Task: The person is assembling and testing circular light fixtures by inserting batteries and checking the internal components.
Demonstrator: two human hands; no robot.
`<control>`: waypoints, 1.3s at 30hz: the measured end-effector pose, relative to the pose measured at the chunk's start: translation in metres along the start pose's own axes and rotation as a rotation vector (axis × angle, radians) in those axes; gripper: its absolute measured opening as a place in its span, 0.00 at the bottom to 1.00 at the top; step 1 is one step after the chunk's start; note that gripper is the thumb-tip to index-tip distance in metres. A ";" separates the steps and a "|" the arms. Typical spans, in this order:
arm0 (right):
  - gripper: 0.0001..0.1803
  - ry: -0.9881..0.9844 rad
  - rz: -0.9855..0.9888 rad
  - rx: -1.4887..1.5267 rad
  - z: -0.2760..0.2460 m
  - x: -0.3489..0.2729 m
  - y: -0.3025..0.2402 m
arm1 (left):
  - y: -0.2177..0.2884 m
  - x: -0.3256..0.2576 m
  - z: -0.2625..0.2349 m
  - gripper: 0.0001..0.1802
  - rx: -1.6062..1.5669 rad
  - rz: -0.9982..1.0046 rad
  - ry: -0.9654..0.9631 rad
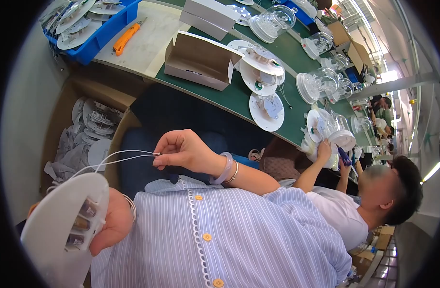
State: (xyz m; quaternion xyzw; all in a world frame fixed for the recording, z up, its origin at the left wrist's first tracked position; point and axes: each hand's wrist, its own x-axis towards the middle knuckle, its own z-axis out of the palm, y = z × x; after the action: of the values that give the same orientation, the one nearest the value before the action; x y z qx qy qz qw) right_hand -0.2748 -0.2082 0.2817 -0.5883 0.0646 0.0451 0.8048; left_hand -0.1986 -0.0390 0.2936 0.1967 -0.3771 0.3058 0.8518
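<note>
At the lower left, my left hand [115,223] grips a white round plastic base [49,225] by its edge. Several batteries [81,224] sit side by side in a compartment in its face. Two thin white wires [115,156] run from behind the base to my right hand [186,152], which pinches their ends between thumb and forefinger. A small dark tip shows at that pinch. Bracelets circle both my wrists. Part of the base's lower end fades into the dark rim of the picture.
A cardboard carton [61,115] holds white discs and crumpled wrapping. On the bench are a blue bin [93,48] of discs, an orange utility knife [129,36], an open box [198,77], stacked discs [266,111] and clear domes [273,21]. A co-worker [337,213] handles a dome at right.
</note>
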 end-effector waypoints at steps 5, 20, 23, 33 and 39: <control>0.08 -0.018 -0.036 0.049 0.002 -0.002 -0.003 | -0.010 0.006 0.012 0.19 0.510 0.195 0.092; 0.08 -0.079 -0.317 -0.241 0.011 0.003 -0.032 | -0.014 0.007 0.030 0.19 0.451 0.084 0.034; 0.09 -0.034 -0.240 -0.088 0.009 0.003 -0.024 | -0.003 -0.002 0.016 0.20 0.405 -0.155 0.205; 0.10 0.403 -0.260 0.180 -0.028 -0.003 0.024 | -0.052 -0.009 0.003 0.14 0.638 -0.142 -0.816; 0.15 0.398 -0.106 0.189 -0.027 -0.011 0.008 | -0.051 -0.006 0.007 0.13 0.694 -0.087 -0.827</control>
State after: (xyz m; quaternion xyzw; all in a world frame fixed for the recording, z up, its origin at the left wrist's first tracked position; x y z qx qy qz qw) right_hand -0.2879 -0.2312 0.2682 -0.5103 0.1950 -0.1203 0.8289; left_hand -0.1708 -0.0824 0.2882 0.5859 -0.5492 0.2739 0.5293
